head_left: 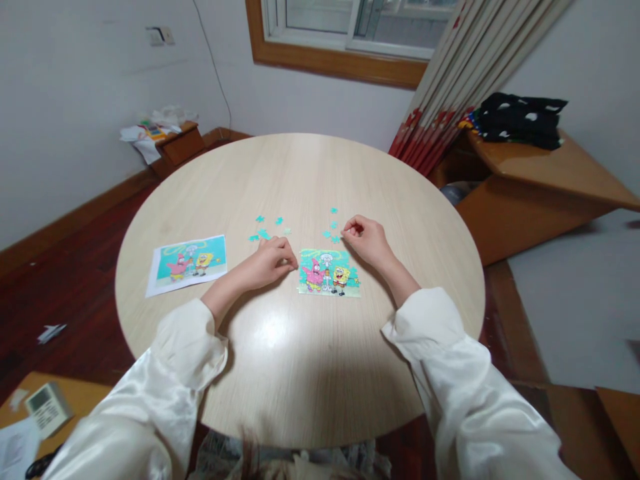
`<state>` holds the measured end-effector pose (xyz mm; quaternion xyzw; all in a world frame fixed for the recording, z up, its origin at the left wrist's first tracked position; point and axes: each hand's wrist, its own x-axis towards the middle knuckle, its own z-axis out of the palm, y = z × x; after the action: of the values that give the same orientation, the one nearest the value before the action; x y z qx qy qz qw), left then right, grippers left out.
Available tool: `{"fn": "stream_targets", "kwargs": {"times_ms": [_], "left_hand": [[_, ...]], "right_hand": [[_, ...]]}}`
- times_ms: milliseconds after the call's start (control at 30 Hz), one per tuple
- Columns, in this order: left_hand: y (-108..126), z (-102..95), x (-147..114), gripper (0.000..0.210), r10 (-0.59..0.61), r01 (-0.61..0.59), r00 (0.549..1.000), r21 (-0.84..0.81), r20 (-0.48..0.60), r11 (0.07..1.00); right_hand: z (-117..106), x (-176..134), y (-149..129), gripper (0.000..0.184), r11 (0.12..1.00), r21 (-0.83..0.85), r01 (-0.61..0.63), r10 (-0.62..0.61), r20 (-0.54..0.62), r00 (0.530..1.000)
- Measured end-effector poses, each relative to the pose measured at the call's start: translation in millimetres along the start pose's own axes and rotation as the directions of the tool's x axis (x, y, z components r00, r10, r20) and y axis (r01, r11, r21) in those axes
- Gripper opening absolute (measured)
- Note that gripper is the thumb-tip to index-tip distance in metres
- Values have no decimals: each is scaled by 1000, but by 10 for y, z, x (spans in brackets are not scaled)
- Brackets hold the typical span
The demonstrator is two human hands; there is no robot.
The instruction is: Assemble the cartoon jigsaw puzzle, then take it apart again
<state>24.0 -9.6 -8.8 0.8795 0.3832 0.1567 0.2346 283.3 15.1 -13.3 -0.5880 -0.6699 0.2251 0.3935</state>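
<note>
A cartoon jigsaw puzzle (329,273), mostly joined, lies flat on the round table. Its upper right edge looks uneven. At its left edge is my left hand (277,259), its fingers curled together and the tips beside the border; whether they grip anything is hidden. My right hand (367,239) hovers past the upper right corner, thumb and fingertips pinched; what is between them is too small to make out. Close to those fingertips lie several loose turquoise puzzle pieces (335,239). Beyond my left hand is another scatter of turquoise pieces (263,235), with a paler piece (287,231) beside it.
A printed reference picture (191,262) of the same scene lies on the left of the wooden table (310,173). Behind stand a window (350,27) and curtain (450,73). A wooden cabinet (540,193) with black cloth (523,120) is at the right.
</note>
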Motion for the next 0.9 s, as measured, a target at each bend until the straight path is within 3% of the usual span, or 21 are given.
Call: {"fn": "stream_targets", "kwargs": {"times_ms": [167, 400, 900], "left_hand": [[8, 18, 6, 9, 34, -34, 999, -22, 18, 999], [-7, 73, 1, 15, 21, -21, 1000, -15, -21, 1000], [122, 271, 40, 16, 33, -28, 988, 38, -148, 999]], "right_hand": [[-104, 114, 241, 2, 997, -55, -62, 57, -96, 994], [-95, 213, 484, 9, 978, 132, -160, 175, -112, 978], [-92, 208, 476, 14, 973, 165, -164, 175, -58, 983]]}}
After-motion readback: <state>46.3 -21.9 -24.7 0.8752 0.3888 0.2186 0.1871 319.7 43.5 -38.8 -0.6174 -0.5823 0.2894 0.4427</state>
